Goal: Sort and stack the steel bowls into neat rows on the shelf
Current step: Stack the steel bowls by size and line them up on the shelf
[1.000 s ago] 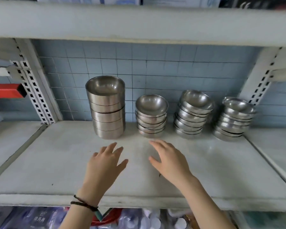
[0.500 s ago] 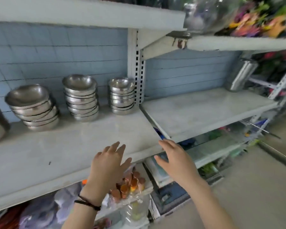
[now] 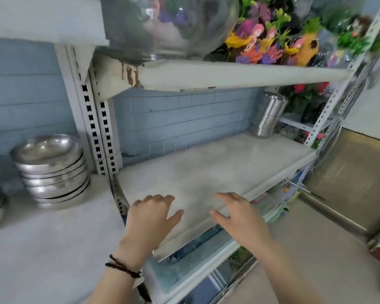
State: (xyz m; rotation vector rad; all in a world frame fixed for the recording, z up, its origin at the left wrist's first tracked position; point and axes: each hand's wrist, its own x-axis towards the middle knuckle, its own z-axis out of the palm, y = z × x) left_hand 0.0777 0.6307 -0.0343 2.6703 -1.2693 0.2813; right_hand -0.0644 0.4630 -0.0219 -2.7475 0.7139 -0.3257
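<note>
Your left hand (image 3: 150, 218) and right hand (image 3: 239, 220) hover empty, fingers (image 3: 160, 199) loosely spread, over the near shelf (image 3: 206, 167) edge. The bowl stack (image 3: 51, 172) sits far left, leaning; a careless knock could topple it.

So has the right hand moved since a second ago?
Yes, rightward. The right hand was in front of the bowl stacks, left of the slotted upright; now it is past that upright, over the next shelf board, at its front edge.

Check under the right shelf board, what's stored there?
Under the shelf board, a lower shelf holds clear plastic packaging with blurred blue and green contents. The board hides everything further back; the left hand and right hand cover part of the front edge.
</note>
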